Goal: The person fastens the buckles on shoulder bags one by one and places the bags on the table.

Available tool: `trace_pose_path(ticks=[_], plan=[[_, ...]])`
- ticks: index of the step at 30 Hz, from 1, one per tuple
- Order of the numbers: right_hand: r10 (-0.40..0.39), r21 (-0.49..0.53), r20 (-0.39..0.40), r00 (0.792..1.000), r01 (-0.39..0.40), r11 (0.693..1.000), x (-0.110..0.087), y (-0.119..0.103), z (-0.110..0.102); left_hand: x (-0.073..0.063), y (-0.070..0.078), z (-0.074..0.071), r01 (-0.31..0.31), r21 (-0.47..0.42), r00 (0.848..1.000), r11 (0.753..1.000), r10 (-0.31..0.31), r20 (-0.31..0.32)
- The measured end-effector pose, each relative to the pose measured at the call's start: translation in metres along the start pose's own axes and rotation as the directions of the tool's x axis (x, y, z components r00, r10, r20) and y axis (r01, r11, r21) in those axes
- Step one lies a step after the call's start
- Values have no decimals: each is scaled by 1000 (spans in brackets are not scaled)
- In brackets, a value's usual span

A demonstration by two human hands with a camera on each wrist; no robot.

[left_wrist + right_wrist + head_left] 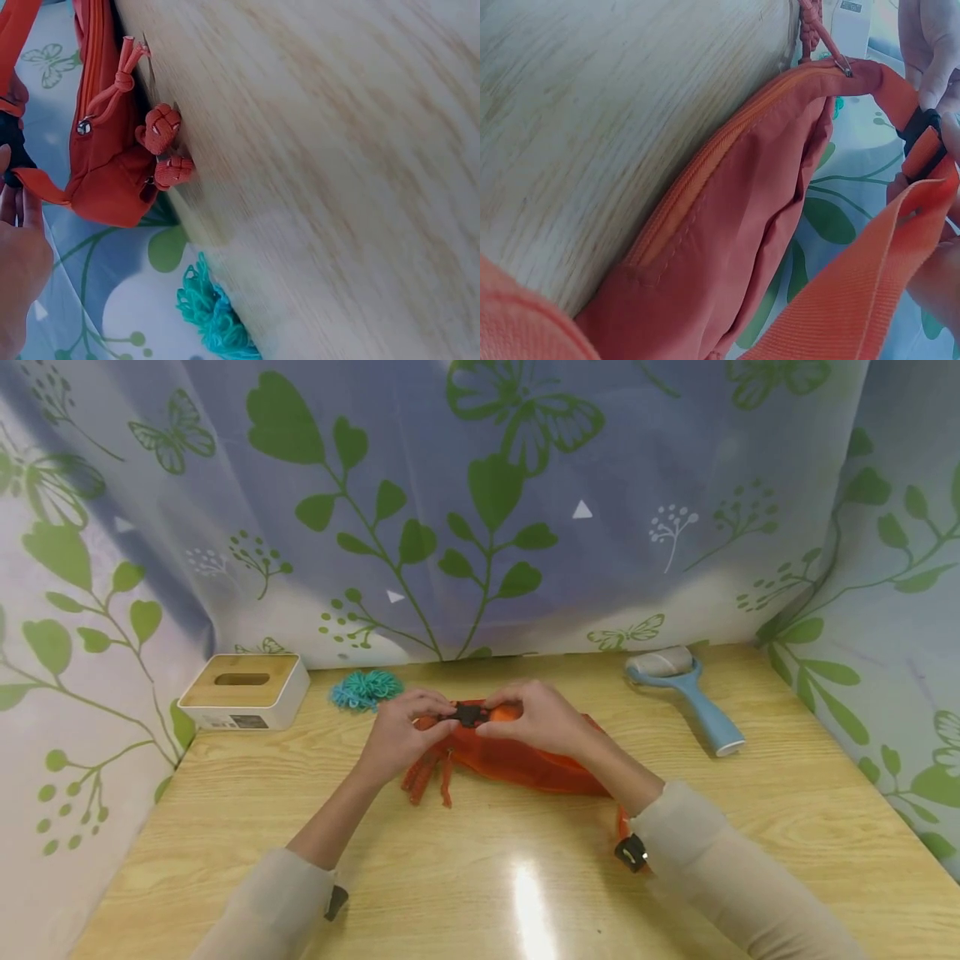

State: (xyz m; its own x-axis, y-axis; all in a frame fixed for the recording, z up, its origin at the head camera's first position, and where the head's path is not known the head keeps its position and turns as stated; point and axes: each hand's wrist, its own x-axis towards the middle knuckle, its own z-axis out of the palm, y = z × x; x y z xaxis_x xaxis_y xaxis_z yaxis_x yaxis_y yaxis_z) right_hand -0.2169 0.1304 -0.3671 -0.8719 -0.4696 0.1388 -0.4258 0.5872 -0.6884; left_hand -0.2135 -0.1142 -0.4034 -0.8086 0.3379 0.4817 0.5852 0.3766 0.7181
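An orange-red waist bag [525, 768] with a long zipper and braided tassels [161, 129] lies on the wooden table in front of me. At its left end is a black plastic buckle [468, 716] on the orange strap [855, 277]. My left hand [405, 735] pinches the buckle's left side between thumb and fingers. From the other side, my right hand [543, 720] holds the buckle's right end and the strap. Both hands meet around the buckle [921, 139] in the right wrist view, so fingers cover part of it; whether it is fastened I cannot tell.
On the table's back left stand a white tissue box [247, 693] with a wooden lid and a bundle of turquoise yarn [365, 690]. A blue-handled lint roller [693, 693] lies at the back right. A leaf-patterned curtain [480, 527] hangs behind the table.
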Motion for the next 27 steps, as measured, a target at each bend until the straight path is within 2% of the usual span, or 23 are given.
trace_pose_path(ticks=[4, 7, 9, 12, 14, 17, 19, 23, 27], plan=[[-36, 9, -33, 999, 36, 999, 0, 0, 1, 1, 2, 1, 46, -34, 999, 998, -46, 3], [-61, 10, -63, 996, 62, 998, 0, 1, 1, 2, 3, 0, 106, -62, 994, 992, -105, 21], [-74, 9, -76, 994, 75, 997, 0, 1, 1, 3, 4, -2, 165, -85, 986, 983, -162, 47], [-85, 17, -82, 993, 87, 996, 0, 2, 1, 3, 4, -4, 273, -145, 960, 951, -258, 111], [-87, 22, -83, 993, 90, 996, 0, 3, 0, 3, 4, -6, 353, -192, 932, 915, -327, 154], [-86, 33, -81, 993, 89, 995, 0, 4, 0, 4, 4, -8, 425, -238, 901, 873, -381, 207], [-80, 33, -82, 993, 83, 996, 0, 5, 0, 4, 4, -9, 450, -254, 888, 856, -399, 228], [-61, 32, -89, 994, 64, 997, -1, 6, -1, 5, 3, -10, 481, -276, 872, 832, -422, 248], [-60, 37, -96, 994, 64, 997, -1, 8, 0, 5, 1, -11, 494, -301, 866, 816, -431, 253]])
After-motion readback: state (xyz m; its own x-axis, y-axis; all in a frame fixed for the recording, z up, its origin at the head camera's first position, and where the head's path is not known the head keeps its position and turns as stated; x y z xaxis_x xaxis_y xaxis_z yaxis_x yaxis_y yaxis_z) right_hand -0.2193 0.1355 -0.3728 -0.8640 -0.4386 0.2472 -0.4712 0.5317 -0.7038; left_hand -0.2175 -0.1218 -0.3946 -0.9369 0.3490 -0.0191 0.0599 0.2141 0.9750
